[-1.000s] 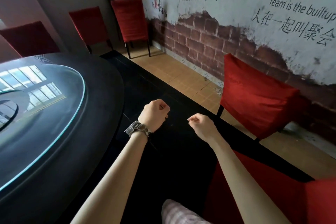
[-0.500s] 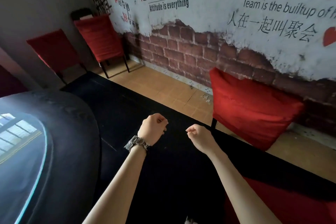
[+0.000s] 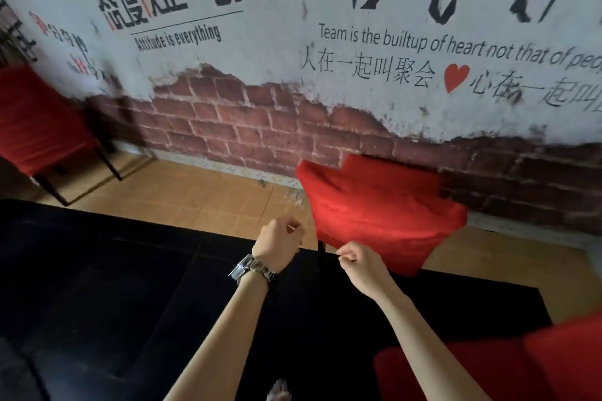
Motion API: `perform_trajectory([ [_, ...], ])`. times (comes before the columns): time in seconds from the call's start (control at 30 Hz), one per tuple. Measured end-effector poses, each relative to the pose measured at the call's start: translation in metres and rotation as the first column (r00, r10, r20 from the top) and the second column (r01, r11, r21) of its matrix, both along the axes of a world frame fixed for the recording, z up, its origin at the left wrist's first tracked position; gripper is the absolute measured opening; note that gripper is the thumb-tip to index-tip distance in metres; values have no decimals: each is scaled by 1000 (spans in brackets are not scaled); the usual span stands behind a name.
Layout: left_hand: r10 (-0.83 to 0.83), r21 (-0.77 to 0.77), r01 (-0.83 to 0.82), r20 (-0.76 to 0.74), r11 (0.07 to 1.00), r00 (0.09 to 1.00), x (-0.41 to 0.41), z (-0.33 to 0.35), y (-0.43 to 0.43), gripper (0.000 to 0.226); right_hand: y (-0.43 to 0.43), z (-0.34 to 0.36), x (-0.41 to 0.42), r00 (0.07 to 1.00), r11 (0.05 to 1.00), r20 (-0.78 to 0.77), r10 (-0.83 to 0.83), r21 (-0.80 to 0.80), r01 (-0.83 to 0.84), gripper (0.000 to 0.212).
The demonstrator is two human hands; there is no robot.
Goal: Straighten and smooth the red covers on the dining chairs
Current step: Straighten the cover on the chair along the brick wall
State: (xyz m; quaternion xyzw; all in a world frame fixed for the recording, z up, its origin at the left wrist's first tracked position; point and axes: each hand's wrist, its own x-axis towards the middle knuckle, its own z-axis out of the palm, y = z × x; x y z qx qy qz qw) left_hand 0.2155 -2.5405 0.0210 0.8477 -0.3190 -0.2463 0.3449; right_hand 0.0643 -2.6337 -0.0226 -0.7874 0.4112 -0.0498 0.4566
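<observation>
A chair with a rumpled red cover (image 3: pixel 378 208) stands by the brick-painted wall, right of centre; its black leg (image 3: pixel 322 254) shows below the cloth. My left hand (image 3: pixel 277 246), with a metal watch on the wrist, is curled into a fist and holds nothing, just left of that chair. My right hand (image 3: pixel 360 265) is also loosely curled and empty, in front of the cover's lower edge, apart from it. Another red-covered chair (image 3: pixel 35 127) stands at the far left. A third red cover (image 3: pixel 508 368) fills the bottom right corner.
A black carpet (image 3: pixel 130 286) covers the floor under my arms; tan floor tiles (image 3: pixel 195 198) run along the wall. The wall (image 3: pixel 293 127) carries painted bricks and lettering. A foot (image 3: pixel 278 392) shows at the bottom edge.
My view has turned right: the round glass table has left the frame and the rumpled chair is now closer and more central. Both hands stay curled and empty, now nearer that chair.
</observation>
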Motion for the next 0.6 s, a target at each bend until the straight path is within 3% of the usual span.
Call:
perform_trajectory([
  [0.23,-255,24,255,11,967,967,55,-11,-79,14,-45,-16,37,975,975,-26,-223,-12,222,25],
  [0.5,-416,31,415,46,909,908,130,-8,-154,11,-74,-21,77,910,911,-58,-410,27,412,19],
  [0.6,-459,14,459,58,888,886,137,-12,-175,26,-78,-26,72,868,872,-110,-485,15,489,18],
])
